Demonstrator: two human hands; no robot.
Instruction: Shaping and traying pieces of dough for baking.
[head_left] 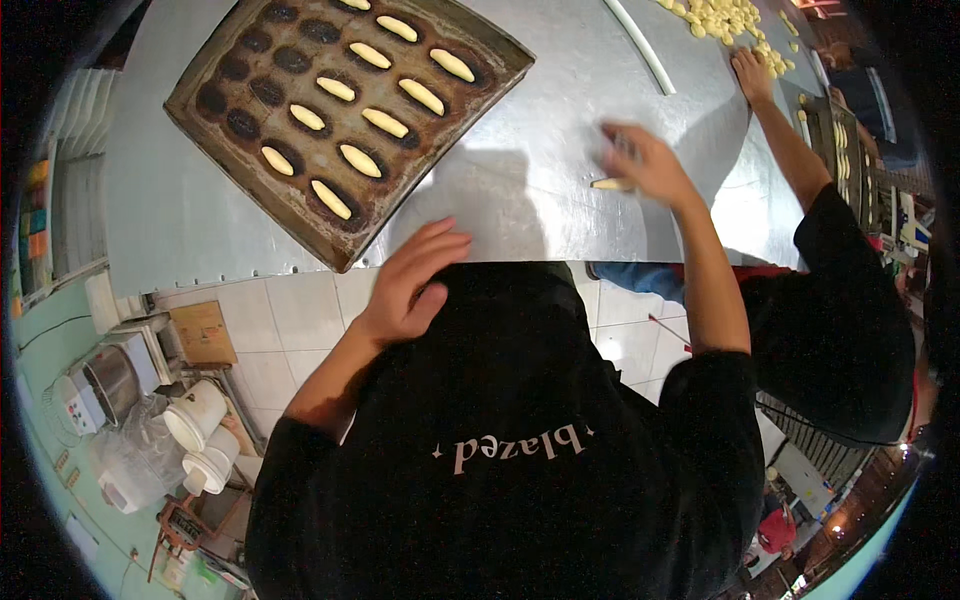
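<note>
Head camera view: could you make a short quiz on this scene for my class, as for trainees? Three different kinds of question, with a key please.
1. True or false: the baking tray lies to the left of the white rod.
2. Which of the wearer's hands is nearer the baking tray, and what is by the other?
3. What lies at the fingers of another person's hand? A) a white bucket B) small dough pieces C) the baking tray

Key: 1. True. 2. The left hand; a dough stick is by the right hand. 3. B.

A head-worn fisheye looks down on the hands [408, 284].
</note>
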